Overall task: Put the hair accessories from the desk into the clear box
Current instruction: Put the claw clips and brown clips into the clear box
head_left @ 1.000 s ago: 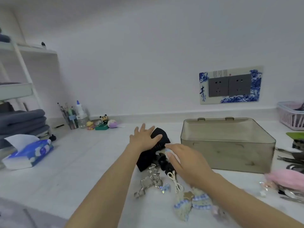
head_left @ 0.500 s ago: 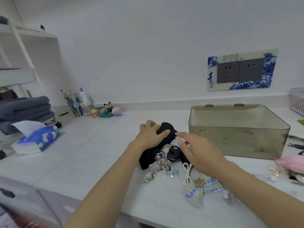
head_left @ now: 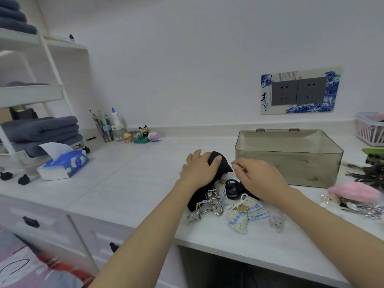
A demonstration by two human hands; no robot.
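Note:
A pile of hair accessories lies on the white desk (head_left: 128, 183) in front of the clear box (head_left: 288, 161). My left hand (head_left: 199, 169) is closed on a large black fabric bow (head_left: 222, 163) at the pile's left. My right hand (head_left: 259, 179) hovers over the pile with curled fingers, holding nothing I can see. Beneath it sit a black claw clip (head_left: 231, 189), a silver metal claw clip (head_left: 207, 206), a cream and blue lace bow (head_left: 243, 213) and a small clear clip (head_left: 275, 222). The box stands open-topped and looks empty.
A pink fluffy accessory (head_left: 353, 191) and metal clips (head_left: 365, 209) lie at the right, near dark tools (head_left: 372, 169). A pink basket (head_left: 369, 129) stands at the back right. A tissue pack (head_left: 64, 163), a pen cup (head_left: 104, 129), small figurines (head_left: 143, 134) and a shelf cart with grey towels (head_left: 41, 129) are at the left.
My left hand has curled from flat fingers to a grip on the black bow. My right hand has drawn its fingers in above the pile. The camera has pulled back and tilted down.

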